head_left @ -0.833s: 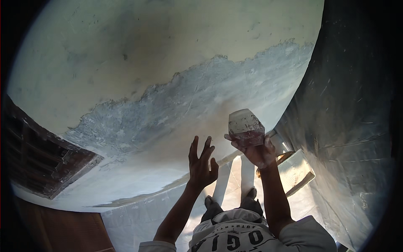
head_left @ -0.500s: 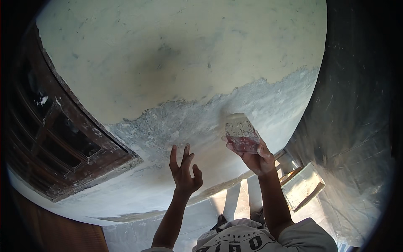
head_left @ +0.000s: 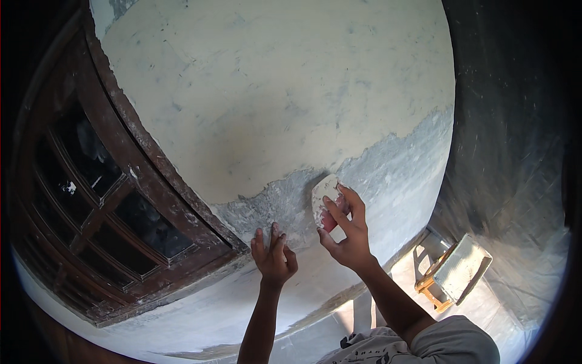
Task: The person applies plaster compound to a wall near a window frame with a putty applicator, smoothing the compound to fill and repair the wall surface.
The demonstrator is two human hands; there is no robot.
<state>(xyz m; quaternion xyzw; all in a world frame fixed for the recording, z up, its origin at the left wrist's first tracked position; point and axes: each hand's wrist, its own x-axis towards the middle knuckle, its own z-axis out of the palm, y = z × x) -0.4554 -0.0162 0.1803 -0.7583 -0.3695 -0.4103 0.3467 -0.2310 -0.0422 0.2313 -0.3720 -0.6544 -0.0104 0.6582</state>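
Observation:
My right hand [head_left: 351, 236] grips a wide, flat putty spreader [head_left: 328, 200], red at the grip and smeared with pale putty over its blade. The blade edge is up against the wall, or very close to it, at the ragged border between the cream putty coat [head_left: 279, 103] and the rough grey wall surface [head_left: 394, 170]. To the left, my left hand [head_left: 276, 258] is empty, its fingers apart and loosely bent, near the grey surface. Whether its fingertips touch the wall I cannot tell.
A dark brown wooden window frame [head_left: 127, 200] with glass panes borders the wall on the left. At the lower right, a putty-stained tray [head_left: 464, 267] rests on a wooden stool [head_left: 431, 291]. Dark sheeting [head_left: 509, 151] hangs at the right.
The spreader has turned from facing me broadside to tilting against the wall, and my right fingers now lie across it. My view has shifted, bringing more of the window into sight.

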